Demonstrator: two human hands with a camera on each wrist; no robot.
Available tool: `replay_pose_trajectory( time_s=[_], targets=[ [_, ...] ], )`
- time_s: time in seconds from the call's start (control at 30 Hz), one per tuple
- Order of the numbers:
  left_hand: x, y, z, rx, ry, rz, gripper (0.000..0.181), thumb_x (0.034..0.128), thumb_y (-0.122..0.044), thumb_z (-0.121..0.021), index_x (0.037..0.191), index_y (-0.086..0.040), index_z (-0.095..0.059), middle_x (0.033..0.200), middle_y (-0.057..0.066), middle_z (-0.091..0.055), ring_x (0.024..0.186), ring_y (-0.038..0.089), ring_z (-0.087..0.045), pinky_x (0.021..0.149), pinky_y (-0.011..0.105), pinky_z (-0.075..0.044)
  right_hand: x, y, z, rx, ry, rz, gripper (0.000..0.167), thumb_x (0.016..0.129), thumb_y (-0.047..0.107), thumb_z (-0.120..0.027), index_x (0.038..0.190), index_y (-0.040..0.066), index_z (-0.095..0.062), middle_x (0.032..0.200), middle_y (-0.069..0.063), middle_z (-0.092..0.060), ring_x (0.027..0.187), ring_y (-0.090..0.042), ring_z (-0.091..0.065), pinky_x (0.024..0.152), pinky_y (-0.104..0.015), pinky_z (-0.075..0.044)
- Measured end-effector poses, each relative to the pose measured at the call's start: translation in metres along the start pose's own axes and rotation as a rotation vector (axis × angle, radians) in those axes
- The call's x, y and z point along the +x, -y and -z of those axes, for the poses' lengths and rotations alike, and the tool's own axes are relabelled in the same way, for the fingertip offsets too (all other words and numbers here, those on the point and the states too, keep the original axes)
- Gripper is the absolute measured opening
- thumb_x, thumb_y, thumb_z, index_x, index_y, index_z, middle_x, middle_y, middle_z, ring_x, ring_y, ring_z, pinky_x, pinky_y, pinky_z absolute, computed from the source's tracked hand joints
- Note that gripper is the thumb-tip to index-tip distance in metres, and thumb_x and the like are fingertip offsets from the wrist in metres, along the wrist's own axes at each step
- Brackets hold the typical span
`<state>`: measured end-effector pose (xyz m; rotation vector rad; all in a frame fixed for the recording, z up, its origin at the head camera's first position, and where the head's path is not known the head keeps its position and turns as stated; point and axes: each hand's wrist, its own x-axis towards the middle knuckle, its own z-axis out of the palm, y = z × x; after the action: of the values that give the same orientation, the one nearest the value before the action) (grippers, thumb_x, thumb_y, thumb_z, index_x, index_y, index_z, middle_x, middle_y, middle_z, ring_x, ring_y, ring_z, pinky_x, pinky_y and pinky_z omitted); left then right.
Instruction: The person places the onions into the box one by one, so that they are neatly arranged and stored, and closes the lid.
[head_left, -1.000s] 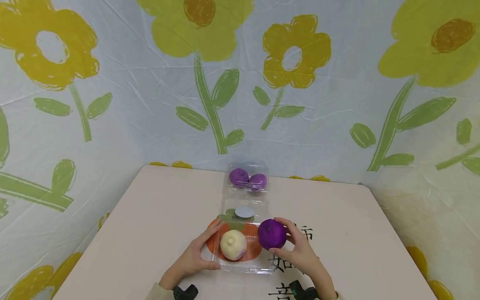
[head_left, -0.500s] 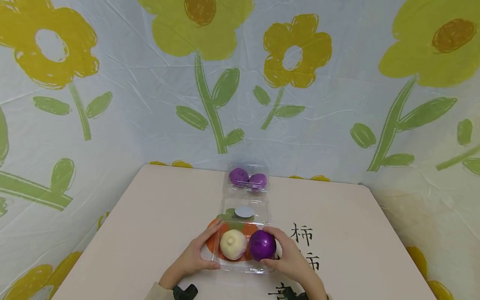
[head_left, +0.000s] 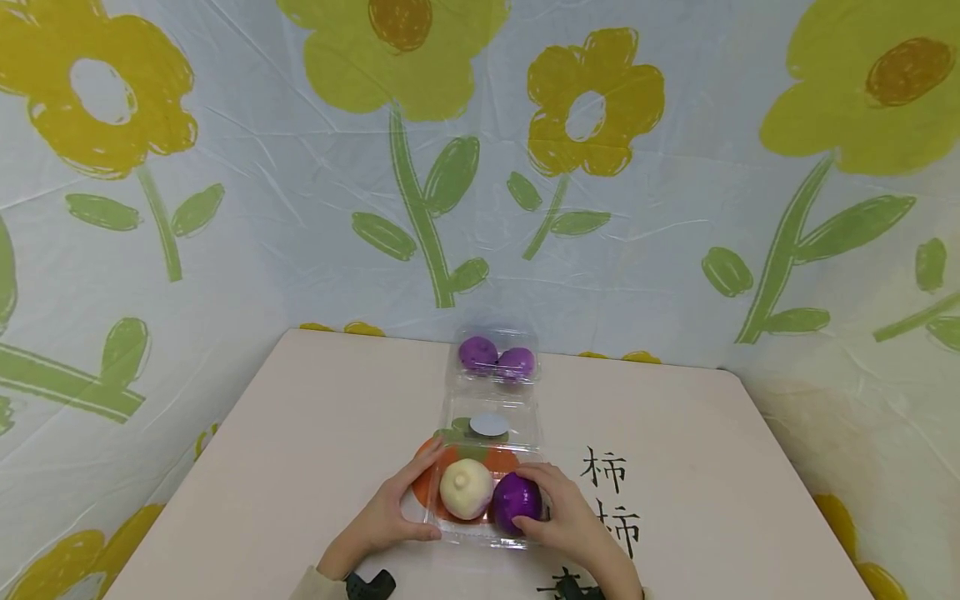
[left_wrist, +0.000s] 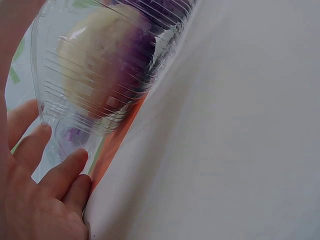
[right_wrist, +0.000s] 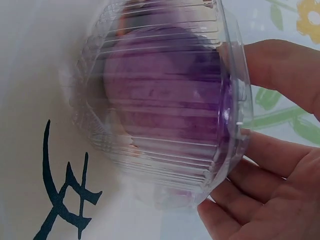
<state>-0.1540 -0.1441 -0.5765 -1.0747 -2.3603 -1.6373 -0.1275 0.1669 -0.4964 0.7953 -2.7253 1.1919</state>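
Observation:
A clear plastic clamshell box (head_left: 491, 540) stands in front of me in the head view, its lid (head_left: 457, 408) laid back behind it. In its left half sits a cream-coloured round vegetable (head_left: 467, 489) with a purple underside and a small nub on top. My right hand (head_left: 566, 512) holds a shiny purple ball-shaped vegetable (head_left: 516, 502) in the right half, thumb in front, fingers behind. Through the box wall the right wrist view shows this purple ball (right_wrist: 165, 90). My left hand (head_left: 390, 504) grips the box's left side, fingers (left_wrist: 65, 172) against its wall.
Another clear plastic box (head_left: 529, 337) at the table's back edge bears two purple balls (head_left: 478, 354). An oval white sticker (head_left: 488, 425) shows near the lid. Black characters (head_left: 604, 469) and an orange print mark the pale table (head_left: 712, 467). Flowered cloth (head_left: 645, 250) surrounds the table.
My right hand has brought the purple ball left and downward into the right half of the box, beside the cream one. My left hand has stayed at the box's left side.

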Motion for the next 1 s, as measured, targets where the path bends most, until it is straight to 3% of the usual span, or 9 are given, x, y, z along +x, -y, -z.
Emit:
replay_pose_trajectory(
  time_s=[0.4, 0.6, 0.73, 0.9, 1.0],
  targets=[
    [-0.001, -0.001, 0.000, 0.001, -0.001, 0.001, 0.104, 0.0699, -0.029, -0.091, 0.153, -0.005, -0.034, 0.162, 0.013, -0.024, 0.149, 0.034, -0.020, 0.115, 0.027, -0.018, 0.001, -0.001, 0.006, 0.048, 0.005, 0.004, 0.053, 0.078, 0.017, -0.083, 0.126, 0.007, -0.064, 0.130, -0.011, -0.062, 0.122, -0.031, -0.057, 0.098, -0.053, -0.048],
    [-0.001, -0.002, 0.000, -0.013, 0.002, 0.024, 0.103, 0.0698, -0.026, -0.091, 0.154, -0.006, -0.034, 0.163, 0.011, -0.024, 0.149, 0.034, -0.020, 0.115, 0.027, -0.018, 0.006, -0.008, 0.010, 0.157, -0.097, -0.003, 0.043, 0.086, 0.014, -0.077, 0.126, 0.007, -0.063, 0.128, -0.008, -0.064, 0.121, -0.026, -0.058, 0.099, -0.055, -0.046],
    [-0.001, -0.002, 0.000, -0.015, 0.001, 0.024, 0.103, 0.0702, -0.027, -0.091, 0.154, -0.006, -0.034, 0.163, 0.010, -0.024, 0.149, 0.034, -0.020, 0.115, 0.027, -0.018, 0.011, -0.016, 0.009, 0.333, -0.204, -0.096, 0.046, 0.088, 0.007, -0.073, 0.131, 0.002, -0.058, 0.136, -0.014, -0.057, 0.127, -0.034, -0.053, 0.104, -0.053, -0.041],
    [-0.001, -0.001, 0.000, -0.019, 0.000, 0.012, 0.103, 0.0708, -0.028, -0.090, 0.153, -0.004, -0.034, 0.163, 0.011, -0.025, 0.148, 0.035, -0.020, 0.115, 0.025, -0.018, 0.014, -0.026, 0.006, 0.643, -0.292, -0.329, 0.056, 0.095, 0.009, -0.065, 0.145, 0.001, -0.040, 0.149, -0.021, -0.041, 0.134, -0.037, -0.045, 0.105, -0.030, -0.043],
    [-0.001, 0.000, -0.001, -0.019, 0.000, 0.013, 0.103, 0.0709, -0.028, -0.090, 0.153, -0.004, -0.034, 0.163, 0.010, -0.025, 0.148, 0.035, -0.020, 0.115, 0.025, -0.017, 0.014, -0.031, 0.004, 0.866, -0.303, -0.393, 0.059, 0.100, 0.008, -0.055, 0.150, -0.003, -0.026, 0.154, -0.026, -0.031, 0.136, -0.034, -0.042, 0.103, -0.024, -0.042]
  ],
)
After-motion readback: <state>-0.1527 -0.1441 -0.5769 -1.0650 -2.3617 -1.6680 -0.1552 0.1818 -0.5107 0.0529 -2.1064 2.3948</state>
